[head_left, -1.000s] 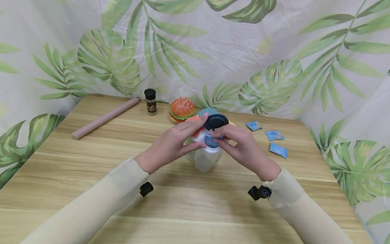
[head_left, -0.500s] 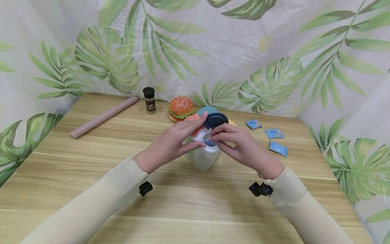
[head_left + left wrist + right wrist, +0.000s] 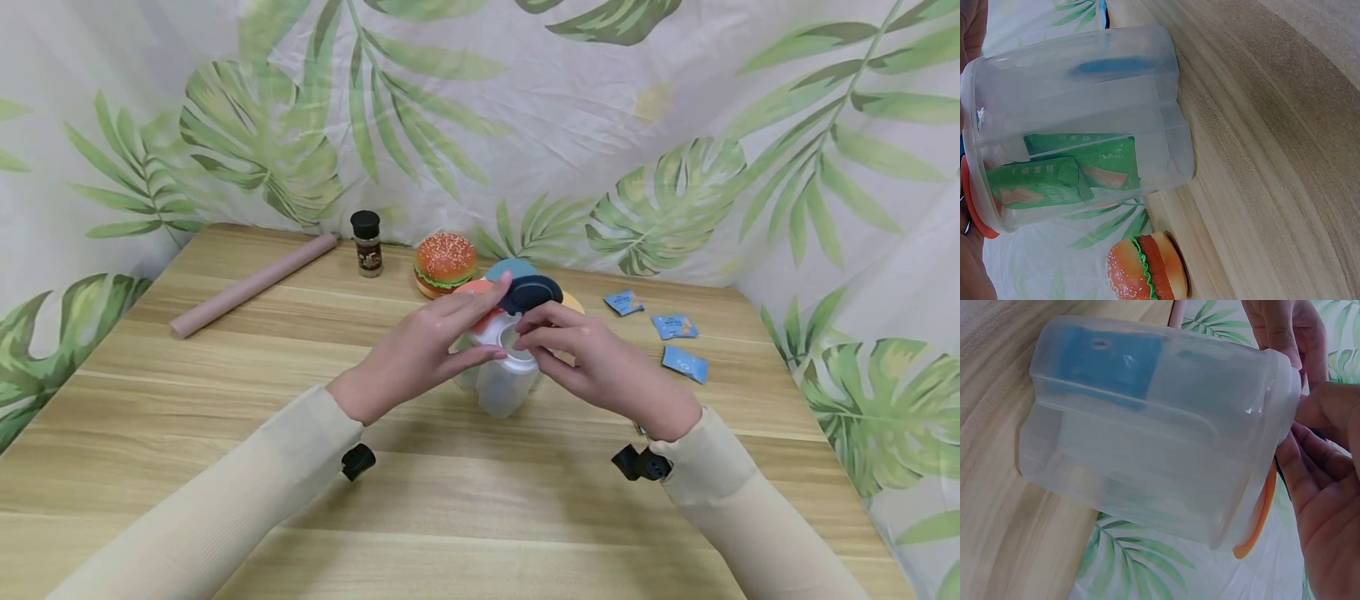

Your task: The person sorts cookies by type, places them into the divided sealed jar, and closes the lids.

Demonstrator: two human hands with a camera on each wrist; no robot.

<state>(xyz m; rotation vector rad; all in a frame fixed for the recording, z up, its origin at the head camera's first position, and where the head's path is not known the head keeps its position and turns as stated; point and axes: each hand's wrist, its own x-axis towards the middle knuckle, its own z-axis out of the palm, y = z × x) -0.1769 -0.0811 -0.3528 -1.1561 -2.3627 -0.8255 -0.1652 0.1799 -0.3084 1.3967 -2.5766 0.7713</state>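
A translucent storage container [image 3: 504,390] with several compartments and coloured flip lids stands on the table. Its dark lid [image 3: 532,294] is raised over the near compartment. My left hand [image 3: 431,342] touches this lid with fairly straight fingers, its thumb at the compartment's rim. My right hand [image 3: 592,354] hovers at the same opening with bent, relaxed fingers; nothing shows in them. Through the wall, a blue packet [image 3: 1110,362] lies low inside the compartment. In the left wrist view, green packets [image 3: 1100,159] show in another compartment.
Several blue packets [image 3: 684,363] lie on the table [image 3: 420,517] to the right. Behind the container sits a toy hamburger [image 3: 444,262], left of it a spice jar [image 3: 367,246]. A pink roll [image 3: 255,285] lies at the back left. Leaf-patterned cloth [image 3: 570,125] hangs behind.
The blue packet, earlier in my right fingers at the opening, has gone down into the near compartment. My right fingers have let it go. The left hand has stayed at the lid.
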